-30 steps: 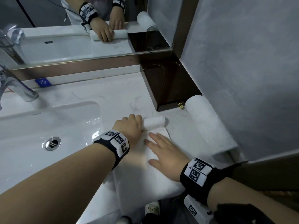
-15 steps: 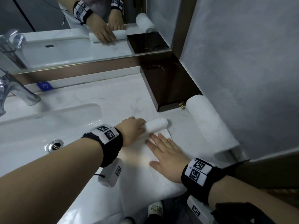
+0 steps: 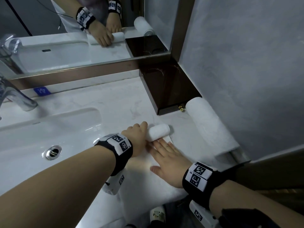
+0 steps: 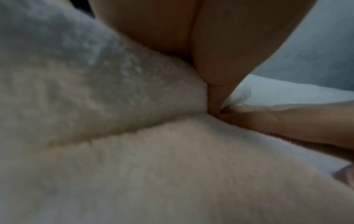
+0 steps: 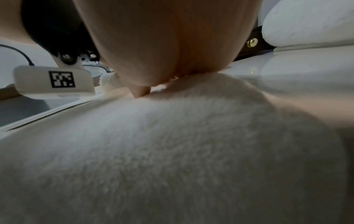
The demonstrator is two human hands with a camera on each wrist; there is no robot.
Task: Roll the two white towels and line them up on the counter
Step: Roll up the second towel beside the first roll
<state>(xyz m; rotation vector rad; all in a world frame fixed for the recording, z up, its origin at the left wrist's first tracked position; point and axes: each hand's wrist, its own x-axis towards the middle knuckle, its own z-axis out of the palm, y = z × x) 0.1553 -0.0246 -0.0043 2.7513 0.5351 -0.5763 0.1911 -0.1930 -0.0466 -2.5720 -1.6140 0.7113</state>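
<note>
One white towel [image 3: 144, 183] lies on the counter [image 3: 115, 104] in front of me, its far end wound into a small roll [image 3: 158, 133]. My left hand [image 3: 139, 132] curls over the left part of that roll and grips it. My right hand [image 3: 166, 155] lies flat with straight fingers on the unrolled part, its fingertips right behind the roll. The left wrist view shows the roll [image 4: 76, 91] above the flat cloth [image 4: 172, 181]. A second, fully rolled white towel [image 3: 209, 125] lies along the right wall, also seen as the rolled towel [image 5: 306, 22] from the right wrist.
A sink basin [image 3: 49, 129] with a drain [image 3: 53, 152] and a chrome faucet [image 3: 16, 99] fills the left side. A dark brown box [image 3: 167, 89] sits in the back right corner, just behind the rolled towel. A mirror [image 3: 65, 38] runs along the back.
My left wrist has turned over the roll and the roll has grown slightly toward me. My right hand stays flat on the cloth, its fingertips now closer to the roll.
</note>
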